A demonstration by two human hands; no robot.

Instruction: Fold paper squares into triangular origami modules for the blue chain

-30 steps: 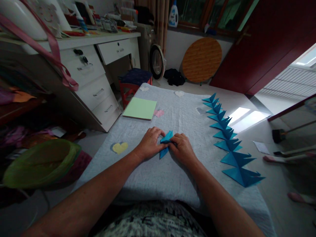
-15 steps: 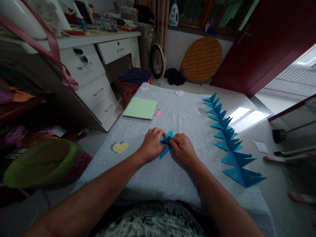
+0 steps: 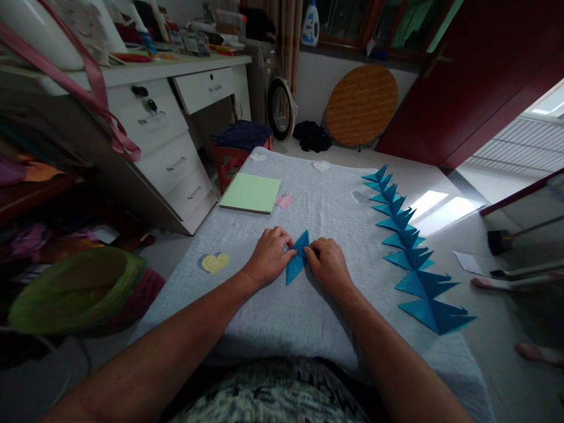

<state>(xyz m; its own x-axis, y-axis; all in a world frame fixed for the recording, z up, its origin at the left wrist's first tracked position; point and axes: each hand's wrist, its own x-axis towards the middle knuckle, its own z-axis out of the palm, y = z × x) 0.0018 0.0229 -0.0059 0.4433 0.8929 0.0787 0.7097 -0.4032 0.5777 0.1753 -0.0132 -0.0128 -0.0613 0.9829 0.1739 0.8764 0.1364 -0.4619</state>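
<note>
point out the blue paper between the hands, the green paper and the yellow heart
Folded blue paper (image 3: 298,265): head view, near its middle, just below the fingertips.
Green paper (image 3: 251,192): head view, middle of its top face.
Yellow heart (image 3: 215,264): head view, middle of its yellow area.

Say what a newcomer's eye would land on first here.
Probably the row of blue folded paper shapes running down the right side of the grey cloth. Next, the small blue paper at the fingers of the left hand and right hand, near the center. Then the pale green square, lying toward the far left of the cloth.
</note>
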